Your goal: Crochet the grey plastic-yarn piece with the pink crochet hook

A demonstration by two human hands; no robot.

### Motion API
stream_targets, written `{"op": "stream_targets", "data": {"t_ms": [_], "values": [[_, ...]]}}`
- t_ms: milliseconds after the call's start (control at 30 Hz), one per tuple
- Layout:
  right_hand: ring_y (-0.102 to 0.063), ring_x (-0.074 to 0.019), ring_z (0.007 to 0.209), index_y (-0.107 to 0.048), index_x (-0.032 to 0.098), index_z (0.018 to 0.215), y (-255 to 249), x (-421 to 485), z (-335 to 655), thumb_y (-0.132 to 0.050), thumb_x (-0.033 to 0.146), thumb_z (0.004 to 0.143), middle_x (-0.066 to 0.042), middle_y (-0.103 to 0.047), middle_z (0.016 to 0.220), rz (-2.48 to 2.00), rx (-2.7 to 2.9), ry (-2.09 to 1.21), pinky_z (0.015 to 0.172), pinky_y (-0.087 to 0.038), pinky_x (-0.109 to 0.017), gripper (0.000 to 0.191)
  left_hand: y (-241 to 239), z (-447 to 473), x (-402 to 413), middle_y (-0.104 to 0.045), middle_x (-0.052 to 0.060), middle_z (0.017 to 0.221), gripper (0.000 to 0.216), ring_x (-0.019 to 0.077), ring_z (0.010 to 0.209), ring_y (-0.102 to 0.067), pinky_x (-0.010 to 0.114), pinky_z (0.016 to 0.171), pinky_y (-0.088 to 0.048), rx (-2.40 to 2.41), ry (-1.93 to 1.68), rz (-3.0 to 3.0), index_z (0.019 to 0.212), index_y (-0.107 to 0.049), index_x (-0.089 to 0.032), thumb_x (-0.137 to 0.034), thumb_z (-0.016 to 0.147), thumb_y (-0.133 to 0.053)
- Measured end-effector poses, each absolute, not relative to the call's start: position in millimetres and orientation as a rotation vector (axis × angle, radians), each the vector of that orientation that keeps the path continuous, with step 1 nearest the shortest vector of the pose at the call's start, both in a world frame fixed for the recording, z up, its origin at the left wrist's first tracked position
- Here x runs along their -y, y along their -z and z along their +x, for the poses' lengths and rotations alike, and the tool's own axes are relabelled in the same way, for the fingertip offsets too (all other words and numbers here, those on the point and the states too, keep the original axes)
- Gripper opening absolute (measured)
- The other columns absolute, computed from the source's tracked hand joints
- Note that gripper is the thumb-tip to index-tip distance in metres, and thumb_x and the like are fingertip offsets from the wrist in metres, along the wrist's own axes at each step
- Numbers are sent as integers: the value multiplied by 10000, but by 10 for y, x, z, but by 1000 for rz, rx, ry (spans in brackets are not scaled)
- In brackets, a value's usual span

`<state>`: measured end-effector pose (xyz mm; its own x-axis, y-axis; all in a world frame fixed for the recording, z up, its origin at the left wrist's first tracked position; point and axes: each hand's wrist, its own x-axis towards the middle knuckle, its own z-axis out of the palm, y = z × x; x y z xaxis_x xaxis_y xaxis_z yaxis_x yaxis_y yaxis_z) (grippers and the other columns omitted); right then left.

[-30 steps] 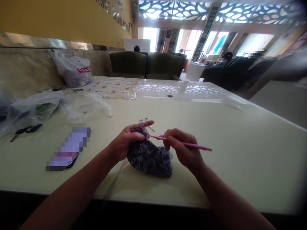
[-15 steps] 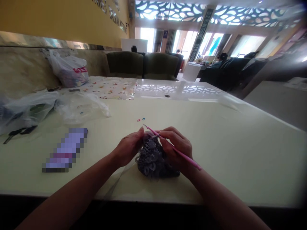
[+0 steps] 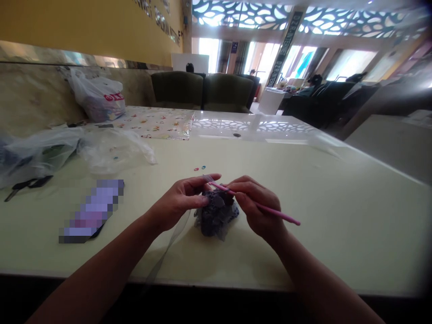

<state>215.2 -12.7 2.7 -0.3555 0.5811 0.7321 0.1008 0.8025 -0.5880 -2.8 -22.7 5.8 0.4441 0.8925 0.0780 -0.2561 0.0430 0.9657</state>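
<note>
My right hand [image 3: 261, 202] is closed round a pink crochet hook [image 3: 280, 214], its tip pointing left at the top of a dark grey crocheted piece [image 3: 216, 216] with ruffled, petal-like bits. On the piece's left edge my left hand [image 3: 182, 198] pinches with the thumb, its index finger stretched out above. A sheer grey ribbon [image 3: 168, 245] runs from the left hand down over the table's front edge. Close to the hook tip, part of the ribbon passes over the left index finger. Just beyond the hands lie a red stitch marker [image 3: 196, 169] and a teal stitch marker [image 3: 203, 167].
A blurred-out phone [image 3: 92, 209] lies at left, with keys [image 3: 29, 184] behind it. Thin plastic bags [image 3: 114, 148] and a full white carrier bag [image 3: 99, 96] stand farther back on the pale table [image 3: 337, 216]. Dark armchairs [image 3: 229, 92] are beyond; people sit in the background.
The left index finger has lifted and stretched out with the ribbon over it. The crocheted piece has turned and drawn up. The hook has tilted flatter and shifted right with my right hand.
</note>
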Motion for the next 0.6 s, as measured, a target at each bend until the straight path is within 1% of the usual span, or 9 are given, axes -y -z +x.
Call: {"op": "stream_targets", "data": {"t_ms": [100,233,367,467,533,600], "values": [[-665,-166,848,-695,204,988,-65,78,2206,-539,186,971,-55,-688,941,-461,1958,-657,723,-534,-299,158,-83,-65,217,-702,40,1020,553,199,978,-619,337,921,-453,-711,-1006,1256,1310,-656,-265,-213,768,-753],[-668,-173,869,-697,190,1009,-127,16,2274,-520,185,976,-70,-692,962,-410,2096,-672,747,-541,-309,180,-106,-92,204,-669,31,946,539,191,929,-599,334,890,-453,-773,-1025,1348,1300,-666,-263,-211,768,-736],[-659,-160,856,-691,169,1026,-183,10,2296,-496,159,976,-79,-683,975,-419,2183,-650,755,-532,-295,201,-122,-97,210,-677,45,1025,488,218,995,-605,350,933,-445,-869,-1061,1442,1260,-698,-283,-196,779,-709],[-646,-157,835,-685,158,1016,-200,26,2285,-482,152,975,-82,-676,961,-445,2191,-626,740,-526,-289,207,-127,-91,224,-683,44,1021,488,243,1050,-607,359,959,-440,-946,-1091,1514,1260,-697,-295,-188,784,-700],[-637,-154,828,-680,153,1007,-197,31,2272,-477,144,974,-81,-667,952,-448,2192,-605,729,-521,-285,206,-126,-86,231,-678,40,1020,505,237,1042,-609,359,962,-441,-987,-1105,1553,1286,-679,-298,-181,795,-688],[-630,-150,822,-676,154,997,-187,29,2256,-475,138,973,-78,-661,944,-448,2193,-590,720,-514,-282,203,-125,-82,234,-663,42,1071,501,224,1038,-601,348,954,-443,-1018,-1110,1581,1293,-673,-290,-170,807,-672]]}}
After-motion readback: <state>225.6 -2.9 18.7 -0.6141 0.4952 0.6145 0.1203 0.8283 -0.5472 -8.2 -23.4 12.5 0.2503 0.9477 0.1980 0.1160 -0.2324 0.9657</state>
